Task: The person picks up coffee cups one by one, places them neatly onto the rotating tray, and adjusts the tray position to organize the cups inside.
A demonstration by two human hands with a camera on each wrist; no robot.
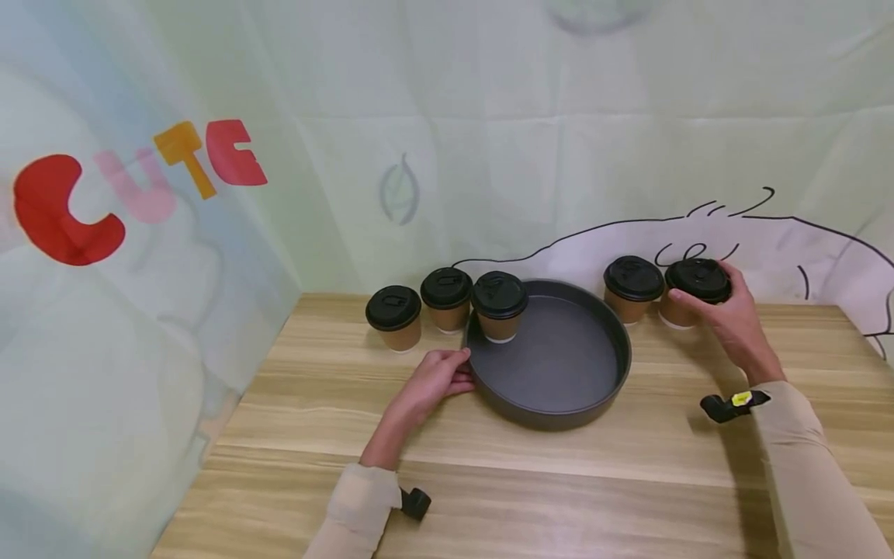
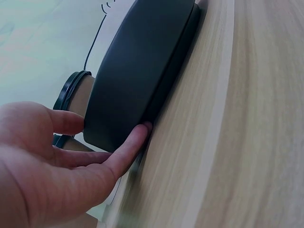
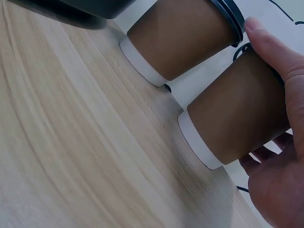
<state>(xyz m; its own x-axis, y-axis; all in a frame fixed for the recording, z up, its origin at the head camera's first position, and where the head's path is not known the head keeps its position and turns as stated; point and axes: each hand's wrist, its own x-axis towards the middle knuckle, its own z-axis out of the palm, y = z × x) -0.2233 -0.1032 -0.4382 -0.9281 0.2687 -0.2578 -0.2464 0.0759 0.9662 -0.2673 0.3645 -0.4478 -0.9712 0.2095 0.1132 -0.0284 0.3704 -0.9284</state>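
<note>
My left hand (image 1: 436, 380) holds the left side of a round dark grey pan (image 1: 552, 415), thumb at the rim and fingers low on the wall. In the left wrist view, the fingertips reach the bottom edge of the pan (image 2: 137, 71). A lidded paper coffee cup (image 1: 500, 326) stands upright inside the pan, near its left wall. My right hand (image 1: 736, 322) grips another brown cup with a black lid (image 1: 697, 279). In the right wrist view, that cup (image 3: 232, 109) appears to stand on the table; its far side is hidden.
Close to the held cup, on its left, stands a matching cup (image 1: 632, 291), right of the pan. Two more lidded cups (image 1: 394, 318) stand left of the pan on the wooden table (image 1: 559, 497). A printed cloth (image 1: 489, 155) hangs behind the table and along its left side.
</note>
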